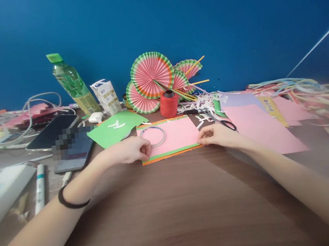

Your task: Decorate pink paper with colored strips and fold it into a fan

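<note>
Bare brown table [173,208] fills the foreground; a marker [40,187] lies at the left, and a black band [73,205] circles the left wrist; ahead, layered pink, green and orange paper [180,135] lies flat between the hands; the left hand [136,148] is at its left edge, fingers curled, whether pinching the paper I cannot tell; the right hand [217,135] pinches the right edge between thumb and fingertips; a tape roll [163,134] lies on the pink face, just beside the left hand; scissors [228,125] show a black handle behind the right hand; a green sheet [107,135] lies to the left, a larger pink sheet [262,128] to the right; beyond stand a red thread spool [168,105], pleated fans [152,73], a carton [107,97] and a tilted bottle [72,83]; a blue wall [230,22] closes the view.
</note>
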A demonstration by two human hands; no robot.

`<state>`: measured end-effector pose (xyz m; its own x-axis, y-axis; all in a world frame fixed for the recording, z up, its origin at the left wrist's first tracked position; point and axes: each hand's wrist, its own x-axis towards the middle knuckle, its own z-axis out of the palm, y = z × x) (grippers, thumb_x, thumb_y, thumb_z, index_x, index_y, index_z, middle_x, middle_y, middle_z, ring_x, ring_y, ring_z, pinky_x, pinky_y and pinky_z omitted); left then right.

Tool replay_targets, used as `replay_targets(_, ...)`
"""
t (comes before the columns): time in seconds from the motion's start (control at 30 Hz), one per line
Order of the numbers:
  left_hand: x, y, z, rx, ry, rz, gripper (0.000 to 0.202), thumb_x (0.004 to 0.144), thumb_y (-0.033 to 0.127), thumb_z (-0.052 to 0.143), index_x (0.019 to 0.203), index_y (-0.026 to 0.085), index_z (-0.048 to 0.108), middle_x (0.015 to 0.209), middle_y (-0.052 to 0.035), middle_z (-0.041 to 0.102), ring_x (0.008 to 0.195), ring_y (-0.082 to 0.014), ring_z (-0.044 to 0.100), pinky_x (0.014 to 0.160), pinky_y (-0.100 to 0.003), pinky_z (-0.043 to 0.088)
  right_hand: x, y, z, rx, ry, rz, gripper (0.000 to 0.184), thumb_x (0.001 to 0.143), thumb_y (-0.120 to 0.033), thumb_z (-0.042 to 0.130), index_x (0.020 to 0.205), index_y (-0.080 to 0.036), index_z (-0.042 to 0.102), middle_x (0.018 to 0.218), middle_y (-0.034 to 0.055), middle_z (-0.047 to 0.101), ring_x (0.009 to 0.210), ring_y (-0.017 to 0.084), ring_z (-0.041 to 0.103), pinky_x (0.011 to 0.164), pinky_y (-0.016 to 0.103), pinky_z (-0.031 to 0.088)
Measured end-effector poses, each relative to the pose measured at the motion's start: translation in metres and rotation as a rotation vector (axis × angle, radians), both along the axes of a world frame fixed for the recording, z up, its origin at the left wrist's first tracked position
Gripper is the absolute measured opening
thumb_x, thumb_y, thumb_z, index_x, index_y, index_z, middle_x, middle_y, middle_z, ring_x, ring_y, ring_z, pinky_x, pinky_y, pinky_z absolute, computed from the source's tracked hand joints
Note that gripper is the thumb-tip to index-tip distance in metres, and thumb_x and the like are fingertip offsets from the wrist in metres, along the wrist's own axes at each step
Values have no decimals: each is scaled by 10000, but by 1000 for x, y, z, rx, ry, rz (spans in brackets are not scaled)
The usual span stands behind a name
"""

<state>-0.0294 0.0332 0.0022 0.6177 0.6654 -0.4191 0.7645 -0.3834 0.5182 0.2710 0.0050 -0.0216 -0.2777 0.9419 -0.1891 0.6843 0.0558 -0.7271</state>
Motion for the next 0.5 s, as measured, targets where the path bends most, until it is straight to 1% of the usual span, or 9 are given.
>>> replay_targets(0.5, 7, -9, 5, 99, 136, 76, 46, 625, 227, 525, 656, 194, 530, 628, 14, 550, 571, -136, 487, 486, -234, 320, -2, -1, 3, -6, -17, -2, 160, 674, -341, 600, 706, -185, 617, 643, -5, 652, 602, 129, 582, 596, 241, 445)
